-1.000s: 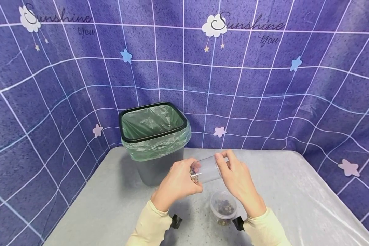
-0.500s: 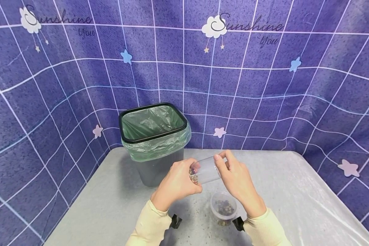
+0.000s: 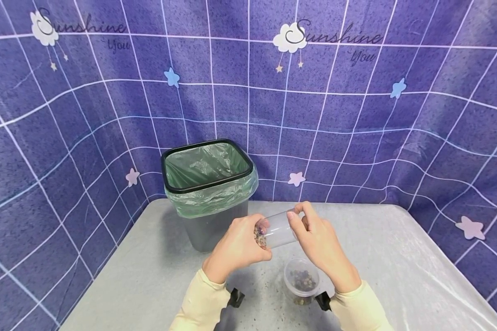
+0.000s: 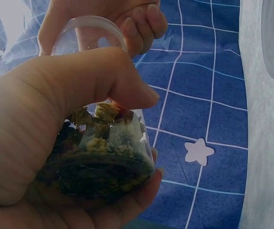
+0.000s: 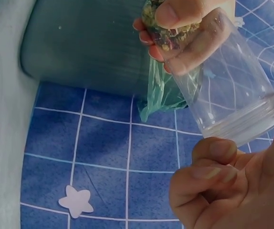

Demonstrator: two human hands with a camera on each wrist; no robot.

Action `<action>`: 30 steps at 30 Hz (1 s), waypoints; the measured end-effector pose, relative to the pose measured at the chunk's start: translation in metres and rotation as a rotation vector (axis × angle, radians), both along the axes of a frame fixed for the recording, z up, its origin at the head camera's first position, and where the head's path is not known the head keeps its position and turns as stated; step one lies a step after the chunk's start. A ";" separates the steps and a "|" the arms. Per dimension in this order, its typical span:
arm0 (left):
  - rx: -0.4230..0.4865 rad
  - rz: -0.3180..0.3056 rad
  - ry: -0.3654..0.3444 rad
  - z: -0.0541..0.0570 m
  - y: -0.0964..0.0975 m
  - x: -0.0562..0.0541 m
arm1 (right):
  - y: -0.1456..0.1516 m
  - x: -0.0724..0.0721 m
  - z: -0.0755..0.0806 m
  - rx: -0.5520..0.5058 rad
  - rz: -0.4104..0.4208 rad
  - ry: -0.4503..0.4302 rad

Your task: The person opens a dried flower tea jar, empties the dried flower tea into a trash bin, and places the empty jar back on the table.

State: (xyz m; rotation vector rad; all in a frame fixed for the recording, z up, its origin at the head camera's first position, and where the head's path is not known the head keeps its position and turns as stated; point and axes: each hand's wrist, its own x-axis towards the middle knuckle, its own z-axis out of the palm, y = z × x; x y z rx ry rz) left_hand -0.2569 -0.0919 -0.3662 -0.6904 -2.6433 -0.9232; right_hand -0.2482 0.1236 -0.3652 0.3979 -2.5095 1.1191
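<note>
My left hand (image 3: 240, 241) grips the base of a clear plastic jar (image 3: 279, 228), which is tilted nearly on its side above the table. Dried flower bits (image 4: 103, 143) lie gathered at the jar's base, partly covered by the left fingers and thumb. At the jar's mouth end, my right hand (image 3: 316, 234) holds the rim, with thumb and forefinger on it and the other fingers curled in. A threaded band (image 5: 244, 121) shows there; whether a clear lid covers it I cannot tell. Below the right wrist stands a round clear tub (image 3: 301, 276) holding more dried bits.
Behind my left hand stands a grey bin (image 3: 215, 225) with a black rim and a green liner bag (image 3: 215, 200). Small crumbs dot the grey tabletop (image 3: 269, 294) beside the tub. A blue patterned curtain (image 3: 335, 115) encloses the back and sides.
Both hands keep hold of the jar. The right thumb and fingers have shifted slightly left on the rim; the head view has tipped a little. Tub and bin stay put.
</note>
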 end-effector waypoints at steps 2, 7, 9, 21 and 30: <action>-0.001 -0.001 0.004 0.000 0.000 0.000 | 0.001 0.000 0.000 0.005 0.015 0.006; -0.002 -0.001 0.009 0.000 -0.001 0.000 | 0.004 0.000 -0.001 0.017 0.044 0.028; -0.003 -0.001 0.008 0.000 -0.001 -0.001 | 0.004 0.000 -0.001 0.020 0.054 0.034; -0.001 -0.007 -0.002 -0.001 -0.004 -0.002 | 0.011 0.000 0.002 0.037 0.172 0.050; 0.011 -0.016 -0.010 -0.001 -0.005 -0.003 | 0.016 0.000 0.003 0.037 0.254 0.035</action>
